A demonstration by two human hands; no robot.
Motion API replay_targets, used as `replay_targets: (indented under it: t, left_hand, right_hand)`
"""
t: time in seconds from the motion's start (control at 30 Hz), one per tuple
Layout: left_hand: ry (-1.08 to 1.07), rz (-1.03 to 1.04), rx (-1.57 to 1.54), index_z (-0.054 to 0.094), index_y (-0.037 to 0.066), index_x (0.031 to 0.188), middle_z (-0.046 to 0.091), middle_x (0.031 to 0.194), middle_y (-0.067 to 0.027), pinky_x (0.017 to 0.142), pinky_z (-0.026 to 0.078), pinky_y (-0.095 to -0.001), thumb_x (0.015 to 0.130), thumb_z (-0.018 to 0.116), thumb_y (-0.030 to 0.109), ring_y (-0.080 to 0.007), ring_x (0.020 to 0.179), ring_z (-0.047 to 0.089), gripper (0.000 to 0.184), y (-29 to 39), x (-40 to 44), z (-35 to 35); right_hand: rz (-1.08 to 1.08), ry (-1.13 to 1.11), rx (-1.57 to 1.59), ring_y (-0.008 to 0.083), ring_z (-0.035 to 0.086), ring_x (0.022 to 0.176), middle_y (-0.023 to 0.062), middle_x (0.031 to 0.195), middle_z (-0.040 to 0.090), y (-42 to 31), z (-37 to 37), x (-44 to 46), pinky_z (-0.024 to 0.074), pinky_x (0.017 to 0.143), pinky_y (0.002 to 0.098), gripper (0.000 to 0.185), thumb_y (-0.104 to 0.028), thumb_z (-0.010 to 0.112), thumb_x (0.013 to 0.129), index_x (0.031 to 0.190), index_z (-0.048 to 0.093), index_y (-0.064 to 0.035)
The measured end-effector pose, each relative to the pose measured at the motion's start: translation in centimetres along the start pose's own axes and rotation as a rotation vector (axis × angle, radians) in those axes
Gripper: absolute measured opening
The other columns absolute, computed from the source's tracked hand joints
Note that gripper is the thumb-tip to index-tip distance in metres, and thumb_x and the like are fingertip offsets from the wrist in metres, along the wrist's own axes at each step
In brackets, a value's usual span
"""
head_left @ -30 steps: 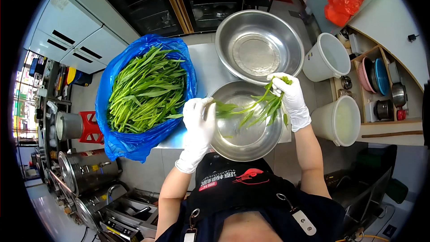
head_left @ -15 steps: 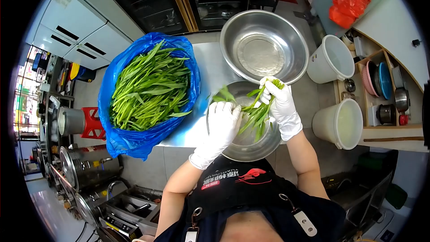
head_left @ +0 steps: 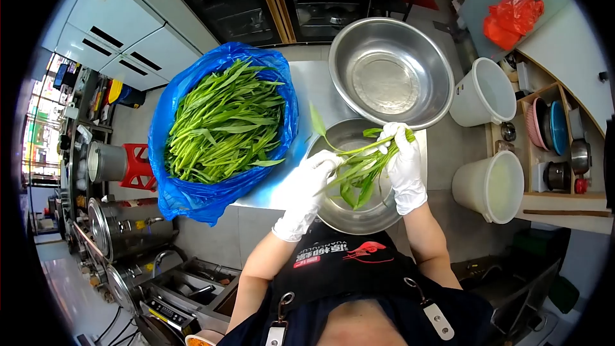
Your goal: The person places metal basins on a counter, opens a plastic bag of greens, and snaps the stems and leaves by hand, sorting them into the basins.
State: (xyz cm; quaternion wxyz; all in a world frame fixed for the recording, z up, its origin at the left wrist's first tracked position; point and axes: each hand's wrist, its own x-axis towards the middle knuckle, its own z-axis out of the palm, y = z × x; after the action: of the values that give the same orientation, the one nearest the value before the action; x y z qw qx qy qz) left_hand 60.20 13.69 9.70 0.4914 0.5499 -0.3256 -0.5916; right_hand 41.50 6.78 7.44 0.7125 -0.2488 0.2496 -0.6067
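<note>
In white gloves, both of my hands are over the nearer steel basin (head_left: 352,223). My right hand (head_left: 405,170) is closed around a small bunch of water spinach (head_left: 364,176), whose leaves hang down over the basin. My left hand (head_left: 311,182) pinches the left side of this bunch, its fingertips partly hidden by leaves. One stem with a leaf curves up above my left hand. To the left, a blue plastic bag (head_left: 163,170) stands open, filled with a big heap of water spinach (head_left: 224,122).
A larger steel basin (head_left: 339,57) stands behind the nearer one, overlapping its rim. Both are on a metal table (head_left: 307,83). Two white buckets (head_left: 474,182) are at the right, beside a wooden shelf (head_left: 532,90) with pots. A red stool (head_left: 139,166) is at the left.
The whole view has shifted slightly, moving things to the right. My left hand's fingers have come closer to the bunch, and a long stem now stretches between my hands.
</note>
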Motion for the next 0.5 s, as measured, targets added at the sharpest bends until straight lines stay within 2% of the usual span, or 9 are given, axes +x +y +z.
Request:
replay_targets:
  t: [0.1,0.17,0.3,0.37,0.43,0.47,0.5]
  left_hand:
    - [-0.002,0.107,-0.176,0.066,-0.003,0.085,0.064,0.083,-0.0053,0.079,0.045,-0.0262,0.088,0.055,0.011,-0.0133,0.079,0.058,0.017,-2.9,1.5,-0.3]
    - [0.045,0.127,-0.082,0.066,-0.002,0.087,0.065,0.084,-0.0064,0.08,0.045,-0.0272,0.088,0.056,0.011,-0.0144,0.08,0.059,0.017,-3.3,1.8,-0.1]
    - [0.127,0.06,-0.178,0.067,0.0,0.09,0.066,0.086,-0.0081,0.081,0.047,-0.0294,0.085,0.059,0.012,-0.0175,0.082,0.06,0.015,-6.3,4.2,-0.6]
    - [0.144,0.015,-0.248,0.066,0.001,0.087,0.065,0.083,-0.0071,0.078,0.046,-0.0291,0.084,0.061,0.012,-0.0179,0.08,0.06,0.013,-7.5,5.0,-0.9]
    - [0.145,-0.06,-0.294,0.066,0.002,0.085,0.064,0.08,-0.0061,0.075,0.046,-0.0285,0.083,0.062,0.013,-0.0179,0.077,0.059,0.011,-7.4,5.3,-1.1]
    - [0.129,-0.117,-0.485,0.065,0.004,0.083,0.063,0.077,-0.005,0.073,0.044,-0.0273,0.082,0.063,0.013,-0.017,0.076,0.058,0.009,-7.2,5.5,-1.5]
    - [0.124,-0.179,-0.675,0.065,0.005,0.081,0.062,0.074,-0.0038,0.071,0.043,-0.0261,0.082,0.063,0.012,-0.0162,0.074,0.057,0.007,-6.3,5.5,-1.7]
  right_hand:
    - [-0.086,0.031,-0.097,0.0114,0.049,0.071,0.0042,0.088,0.054,-0.1,1.3,-0.3,0.0417,0.065,0.0257,0.02,-0.017,0.046,0.102,0.093,0.057,-0.0029]
    - [-0.138,0.034,-0.181,0.01,0.048,0.071,0.003,0.088,0.054,-0.1,2.0,-0.6,0.0409,0.064,0.0243,0.019,-0.016,0.047,0.102,0.093,0.057,-0.0032]
    - [-0.227,0.059,-0.339,0.007,0.046,0.07,0.0006,0.088,0.053,0.8,3.0,-1.8,0.039,0.062,0.0215,0.015,-0.014,0.048,0.101,0.094,0.058,-0.004]
    - [-0.281,0.041,-0.37,0.0058,0.046,0.071,-0.0007,0.087,0.053,1.1,2.7,-1.9,0.0379,0.061,0.0204,0.011,-0.012,0.051,0.1,0.096,0.058,-0.0047]
    - [-0.254,0.136,-0.393,0.0063,0.047,0.071,-0.0007,0.086,0.053,1.1,2.6,-2.1,0.0381,0.062,0.0208,0.012,-0.014,0.05,0.1,0.095,0.058,-0.0049]
    - [-0.242,0.185,-0.404,0.0066,0.047,0.071,-0.0008,0.086,0.053,1.0,2.5,-2.2,0.0382,0.062,0.021,0.013,-0.014,0.05,0.1,0.095,0.058,-0.005]
    - [-0.338,0.261,-0.497,0.0077,0.047,0.071,-0.0005,0.084,0.053,-0.3,3.2,-2.1,0.0393,0.063,0.0224,0.015,-0.016,0.05,0.1,0.094,0.058,-0.0049]
